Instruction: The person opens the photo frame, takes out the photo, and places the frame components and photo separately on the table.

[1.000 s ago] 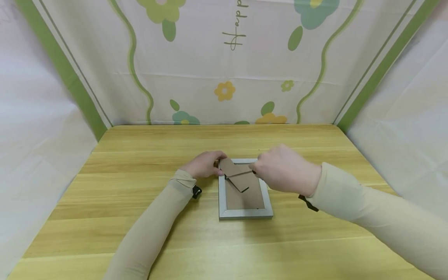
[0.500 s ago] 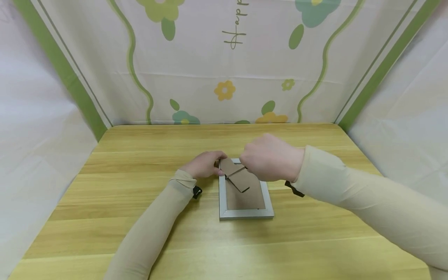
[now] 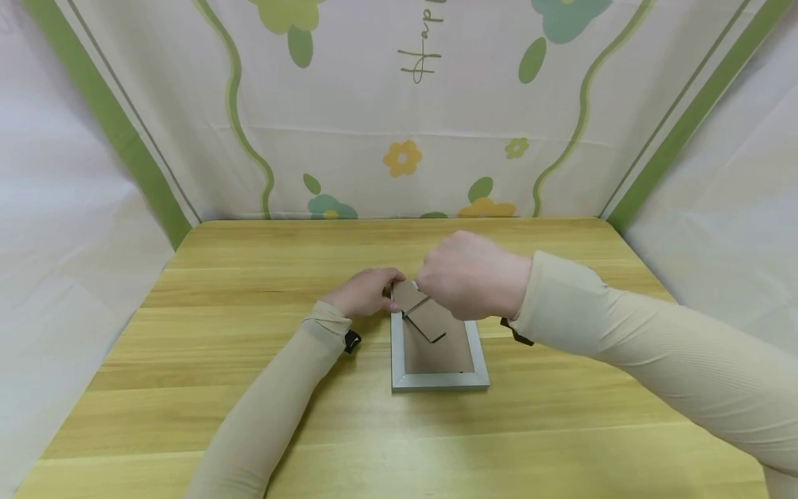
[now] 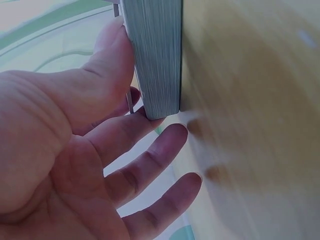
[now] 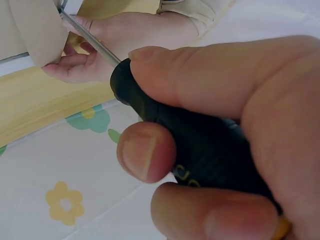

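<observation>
A silver picture frame lies back up on the table, its brown backing board showing. Dark slanted lines cross the board, and a rounded brown piece overlaps the far left corner. My left hand grips that corner; in the left wrist view the thumb lies along the frame's edge while the outer fingers stand apart from it. My right hand holds a screwdriver by its dark handle. Its metal shaft slants down to the inner left edge of the frame, close to my left thumb. The exact tip contact is too small to tell.
The wooden table reaches out on all sides of the frame. Behind it hangs a white cloth with flowers and green bands. Dark straps show at both wrists.
My right hand has swung left and away over the frame's far end, turning the screwdriver shaft steeper while its tip stays at the left edge. My left hand has kept its place.
</observation>
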Demonstrator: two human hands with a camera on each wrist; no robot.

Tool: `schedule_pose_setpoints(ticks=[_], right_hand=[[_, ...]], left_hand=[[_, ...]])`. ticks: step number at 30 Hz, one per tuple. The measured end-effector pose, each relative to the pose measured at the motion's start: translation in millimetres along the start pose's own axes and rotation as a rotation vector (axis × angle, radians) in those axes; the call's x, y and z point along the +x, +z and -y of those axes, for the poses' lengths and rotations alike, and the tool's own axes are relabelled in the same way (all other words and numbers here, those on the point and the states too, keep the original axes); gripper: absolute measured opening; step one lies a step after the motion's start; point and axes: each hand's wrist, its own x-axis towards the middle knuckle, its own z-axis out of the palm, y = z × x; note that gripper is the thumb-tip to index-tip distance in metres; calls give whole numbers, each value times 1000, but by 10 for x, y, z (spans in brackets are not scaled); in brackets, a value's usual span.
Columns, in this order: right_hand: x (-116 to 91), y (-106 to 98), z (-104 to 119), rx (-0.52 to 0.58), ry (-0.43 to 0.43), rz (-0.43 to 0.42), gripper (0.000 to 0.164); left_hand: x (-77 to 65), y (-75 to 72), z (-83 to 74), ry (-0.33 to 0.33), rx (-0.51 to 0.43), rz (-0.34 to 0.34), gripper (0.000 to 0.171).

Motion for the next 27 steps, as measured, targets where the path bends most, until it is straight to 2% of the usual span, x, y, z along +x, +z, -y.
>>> schedule_pose_setpoints(ticks=[6, 14, 20, 27], right_hand=[[68, -53, 50, -10, -13, 26, 36], [157, -141, 76, -16, -21, 31, 34], [241, -197, 90, -15, -7, 63, 31], [357, -264, 65, -36, 9, 122, 20]], left_hand=[[-8, -14, 13, -4, 10, 1, 57], [-15, -15, 8, -32, 5, 6, 37], [-17, -18, -8, -31, -1, 9, 47], [-13, -13, 19, -36, -6, 10, 41]])
